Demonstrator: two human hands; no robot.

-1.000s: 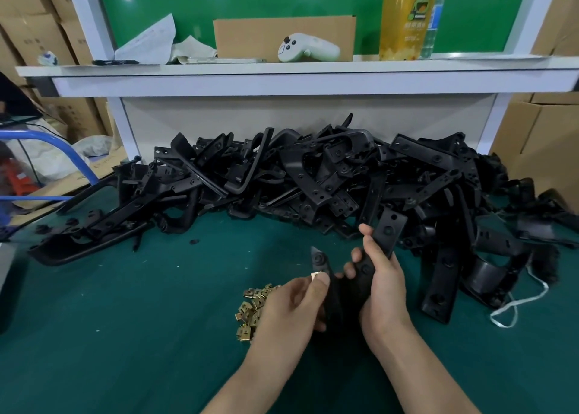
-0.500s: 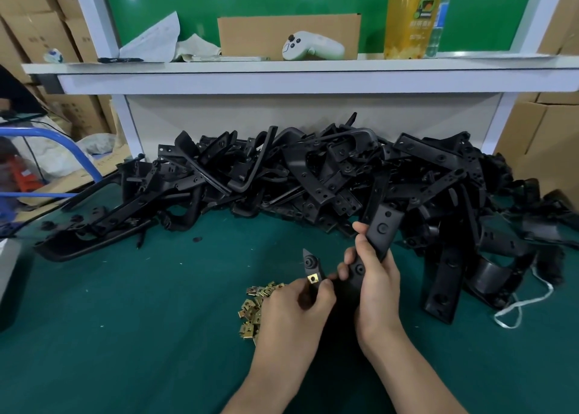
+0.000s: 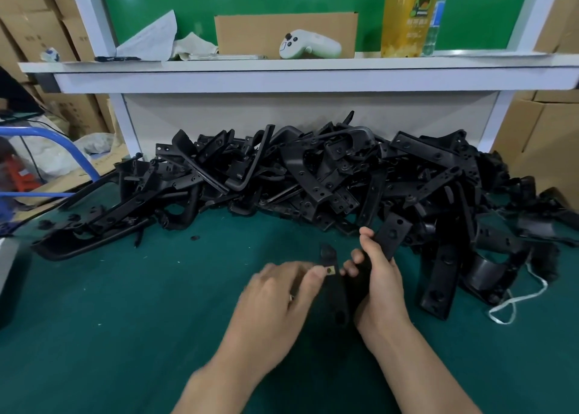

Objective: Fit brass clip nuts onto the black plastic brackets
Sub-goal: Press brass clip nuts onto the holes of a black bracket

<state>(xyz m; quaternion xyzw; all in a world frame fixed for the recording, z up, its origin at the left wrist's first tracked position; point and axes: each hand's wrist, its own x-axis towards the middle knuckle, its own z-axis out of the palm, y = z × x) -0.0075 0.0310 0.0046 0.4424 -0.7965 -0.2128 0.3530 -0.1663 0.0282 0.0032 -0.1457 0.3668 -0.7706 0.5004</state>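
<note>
Just in front of the heap of black plastic brackets [image 3: 313, 175], our right hand [image 3: 380, 275] grips one long black plastic bracket [image 3: 390, 235]. A small square brass clip nut [image 3: 329, 270] sits on its free arm. Our blurred left hand [image 3: 275, 291] touches the nut with a fingertip; we cannot tell whether it pinches.

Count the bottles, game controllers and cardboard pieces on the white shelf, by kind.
bottles: 2
game controller: 1
cardboard piece: 1
Total: 4
</note>
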